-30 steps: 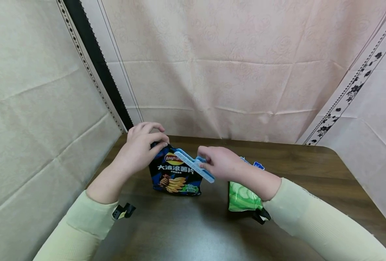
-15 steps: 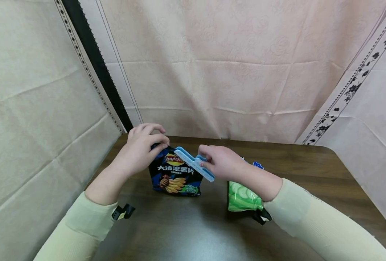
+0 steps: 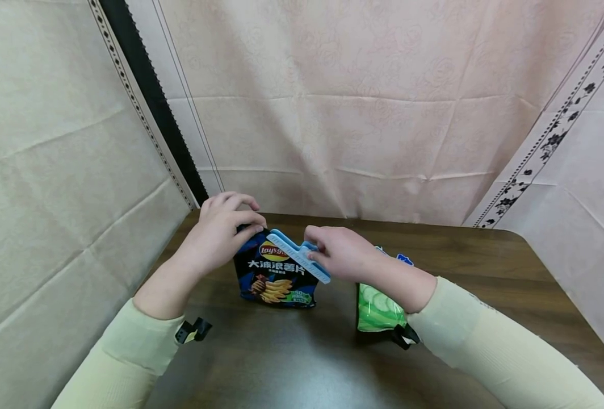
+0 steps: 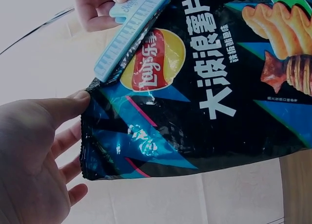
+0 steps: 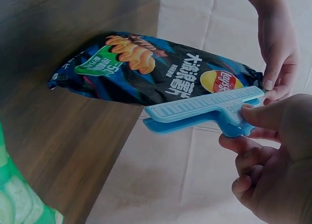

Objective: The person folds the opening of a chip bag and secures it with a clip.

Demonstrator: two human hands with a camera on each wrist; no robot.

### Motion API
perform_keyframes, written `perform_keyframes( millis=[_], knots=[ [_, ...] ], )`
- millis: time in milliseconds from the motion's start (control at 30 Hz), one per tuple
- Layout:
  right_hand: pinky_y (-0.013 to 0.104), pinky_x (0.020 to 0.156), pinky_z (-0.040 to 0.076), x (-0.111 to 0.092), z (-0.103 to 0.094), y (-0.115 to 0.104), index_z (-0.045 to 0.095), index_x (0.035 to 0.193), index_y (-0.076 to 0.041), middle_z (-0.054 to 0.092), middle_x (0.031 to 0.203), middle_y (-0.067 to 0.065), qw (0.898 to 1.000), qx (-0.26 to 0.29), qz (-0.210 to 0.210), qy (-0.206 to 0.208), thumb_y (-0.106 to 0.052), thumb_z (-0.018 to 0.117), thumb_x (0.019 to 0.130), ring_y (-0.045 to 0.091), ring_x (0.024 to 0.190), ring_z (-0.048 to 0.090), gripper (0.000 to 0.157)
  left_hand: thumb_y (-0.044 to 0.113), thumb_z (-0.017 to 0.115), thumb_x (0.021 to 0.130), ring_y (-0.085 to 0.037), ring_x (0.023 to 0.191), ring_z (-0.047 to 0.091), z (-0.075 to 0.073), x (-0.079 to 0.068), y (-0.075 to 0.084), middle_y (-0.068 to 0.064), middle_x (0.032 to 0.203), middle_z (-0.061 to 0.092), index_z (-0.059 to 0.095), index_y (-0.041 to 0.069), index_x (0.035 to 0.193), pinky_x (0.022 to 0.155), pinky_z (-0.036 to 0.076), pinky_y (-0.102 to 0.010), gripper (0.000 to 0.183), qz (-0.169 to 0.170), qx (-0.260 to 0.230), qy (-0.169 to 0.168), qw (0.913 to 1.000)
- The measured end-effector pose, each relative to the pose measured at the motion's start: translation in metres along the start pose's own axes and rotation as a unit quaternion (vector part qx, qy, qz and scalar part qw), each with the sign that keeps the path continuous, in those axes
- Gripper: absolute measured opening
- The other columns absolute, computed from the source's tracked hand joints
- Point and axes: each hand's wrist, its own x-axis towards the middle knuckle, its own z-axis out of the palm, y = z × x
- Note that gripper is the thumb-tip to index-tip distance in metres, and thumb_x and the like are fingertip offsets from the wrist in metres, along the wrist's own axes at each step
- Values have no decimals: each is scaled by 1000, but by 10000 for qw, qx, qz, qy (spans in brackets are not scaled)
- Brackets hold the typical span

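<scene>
A black and blue Lay's chip bag (image 3: 271, 278) stands upright on the table, its top edge slanting down to the right. My left hand (image 3: 225, 227) pinches the bag's top left corner between thumb and fingers, as the left wrist view also shows at the crimped edge (image 4: 87, 151). My right hand (image 3: 343, 253) grips the handle of a light blue bag clip (image 3: 299, 255) between thumb and forefinger. The clip's long jaws lie along the bag's top edge; in the right wrist view they stand apart at the end near the bag's right side.
A green chip bag (image 3: 378, 309) with cucumber slices printed on it sits on the table under my right forearm. The brown wooden table (image 3: 261, 363) meets a pale cloth curtain (image 3: 384, 142) at its back edge, with more cloth at both sides.
My right hand and the blue bag clip have shifted slightly left along the bag's top edge. The left hand keeps its pinch on the corner, almost still.
</scene>
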Motion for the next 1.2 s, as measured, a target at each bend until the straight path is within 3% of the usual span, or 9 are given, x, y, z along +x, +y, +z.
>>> perform_keyframes(
  millis=[533,1200],
  knots=[
    [31,64,47,4,-2,-2,56,104,-20,63,84,-5,9998,-57,123,-170,-27,66,96,14,72,56,14,24,68,96,-32,129,40,2,-2,0,-1,124,58,75,25,99,106,21,-63,8,92,-25,75,9999],
    [30,59,39,-2,-5,2,54,93,-19,52,71,-5,9984,-287,-448,212,-21,68,95,14,64,47,15,22,65,97,-31,129,39,1,-1,-2,-2,125,57,73,24,102,106,21,-61,10,347,-131,-120,9992]
  ],
)
